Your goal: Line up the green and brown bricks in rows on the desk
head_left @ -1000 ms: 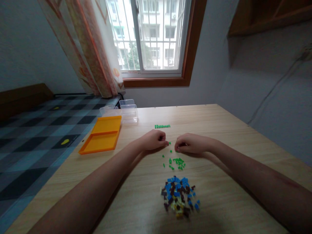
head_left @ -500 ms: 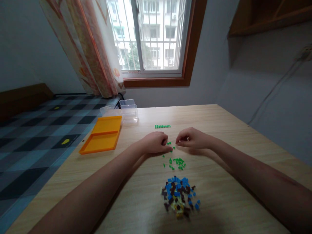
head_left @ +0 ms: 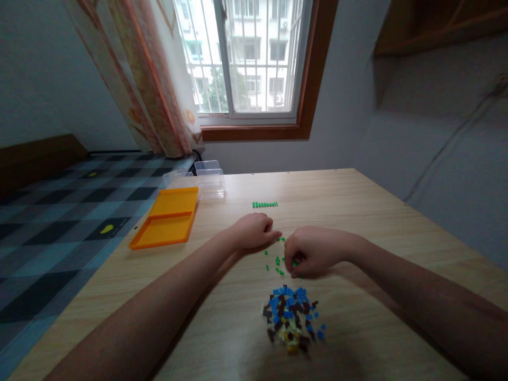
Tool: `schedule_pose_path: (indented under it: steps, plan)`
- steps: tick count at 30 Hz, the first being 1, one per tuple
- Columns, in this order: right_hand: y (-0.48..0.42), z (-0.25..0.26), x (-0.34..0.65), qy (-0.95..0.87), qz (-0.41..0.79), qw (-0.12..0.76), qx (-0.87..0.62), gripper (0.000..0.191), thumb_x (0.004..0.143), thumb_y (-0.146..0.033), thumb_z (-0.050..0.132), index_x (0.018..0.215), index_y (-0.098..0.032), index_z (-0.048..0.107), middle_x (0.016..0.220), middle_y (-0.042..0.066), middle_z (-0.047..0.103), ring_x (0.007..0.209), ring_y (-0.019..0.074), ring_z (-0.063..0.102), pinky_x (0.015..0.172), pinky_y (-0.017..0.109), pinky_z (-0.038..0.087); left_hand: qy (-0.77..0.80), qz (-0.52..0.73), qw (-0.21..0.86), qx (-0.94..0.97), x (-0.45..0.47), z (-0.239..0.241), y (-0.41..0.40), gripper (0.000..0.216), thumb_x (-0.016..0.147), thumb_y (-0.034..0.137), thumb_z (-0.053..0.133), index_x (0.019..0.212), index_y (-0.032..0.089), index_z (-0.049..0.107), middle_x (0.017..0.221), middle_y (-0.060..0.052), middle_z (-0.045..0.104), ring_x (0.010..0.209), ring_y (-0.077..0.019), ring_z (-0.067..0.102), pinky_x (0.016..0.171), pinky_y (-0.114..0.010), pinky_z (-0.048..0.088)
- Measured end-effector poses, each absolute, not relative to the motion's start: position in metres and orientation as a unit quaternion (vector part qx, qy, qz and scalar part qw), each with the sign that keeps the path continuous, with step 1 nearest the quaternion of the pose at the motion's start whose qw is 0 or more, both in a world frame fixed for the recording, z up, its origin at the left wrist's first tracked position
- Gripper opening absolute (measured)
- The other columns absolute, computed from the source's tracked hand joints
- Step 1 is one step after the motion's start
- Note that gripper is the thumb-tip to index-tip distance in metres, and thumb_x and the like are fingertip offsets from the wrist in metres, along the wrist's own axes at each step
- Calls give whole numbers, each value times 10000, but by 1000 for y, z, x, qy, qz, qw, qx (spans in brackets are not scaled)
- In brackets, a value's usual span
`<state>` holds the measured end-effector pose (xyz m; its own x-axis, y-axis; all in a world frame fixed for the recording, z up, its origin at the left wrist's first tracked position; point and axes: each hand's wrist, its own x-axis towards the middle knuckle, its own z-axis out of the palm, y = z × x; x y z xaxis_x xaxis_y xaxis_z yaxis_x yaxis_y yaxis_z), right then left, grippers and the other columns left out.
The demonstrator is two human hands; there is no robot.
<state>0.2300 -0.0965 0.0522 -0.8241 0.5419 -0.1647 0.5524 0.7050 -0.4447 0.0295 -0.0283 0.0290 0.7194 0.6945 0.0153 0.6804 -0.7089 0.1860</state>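
Observation:
My left hand (head_left: 254,231) rests on the table, most of its fingers curled and one digit stretched toward a few loose green toy bricks (head_left: 283,239). Whether it holds a brick is hidden. My right hand (head_left: 315,248) is lower and to the right, its fingers bent down over the cluster of small green bricks (head_left: 295,263), hiding much of it. Its fingertips are close together; what lies in them cannot be made out. Several more green bricks (head_left: 278,261) lie scattered just left of it. Beyond my hands stands a neat row of green bricks (head_left: 265,205).
A mixed heap of blue, dark brown and yellowish bricks (head_left: 289,317) lies nearest me on the wooden table (head_left: 377,328). At the left are an orange two-part tray (head_left: 162,230) and clear plastic boxes (head_left: 210,182). A checked bed (head_left: 59,227) adjoins the table's left edge.
My right hand has moved toward me, from beside the left fingertips onto the green cluster, which it now partly covers. My left hand has barely moved, though its stretched digit is slightly higher.

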Motion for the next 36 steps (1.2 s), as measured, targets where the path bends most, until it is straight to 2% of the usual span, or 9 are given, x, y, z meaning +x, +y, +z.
schedule_pose_path:
  steps: [7,13,17,21,25,29,36]
  plan:
    - [-87,41,233,906,-291,-21,305,186,829,-210,606,910,-185,772,813,24,737,666,120,604,655,234,428,375,39,87,922,29,29,-27,444,882,543,474,686,177,633,698,-65,623,622,-179,497,570,-296,310]
    - [-76,43,243,886,-344,-92,299,193,865,-240,616,946,-160,772,794,33,724,684,114,601,652,217,447,369,49,117,921,26,28,-22,496,932,536,397,714,174,656,727,-83,652,649,-189,516,588,-299,323]
    - [-78,47,244,895,-344,-68,276,184,829,-226,646,941,-159,777,721,16,675,615,102,540,590,213,415,372,47,131,918,26,30,-21,494,941,521,387,716,170,651,734,-86,653,664,-193,522,588,-299,315]
    - [-84,44,238,911,-302,-32,277,213,773,-202,686,963,-197,781,722,2,656,631,107,534,619,227,412,374,50,138,916,26,31,-21,484,936,521,402,714,170,650,737,-85,654,661,-188,518,587,-296,311]
    - [-86,40,233,914,-292,-19,282,193,775,-167,659,922,-196,781,727,-3,665,631,100,539,634,226,413,373,50,139,916,26,30,-20,488,937,523,403,703,167,642,716,-79,647,645,-182,515,581,-294,306]
    - [-84,39,235,909,-312,-35,274,164,780,-148,648,878,-179,775,741,0,679,633,94,547,620,214,411,377,47,139,915,26,31,-21,496,939,522,397,710,163,651,717,-79,650,639,-181,512,592,-295,316]
    - [-72,51,256,894,-322,-100,295,178,835,-248,655,921,-140,767,662,7,616,599,91,502,562,209,385,383,48,147,911,26,29,-19,520,958,516,359,737,165,672,736,-72,665,651,-179,510,599,-287,324]
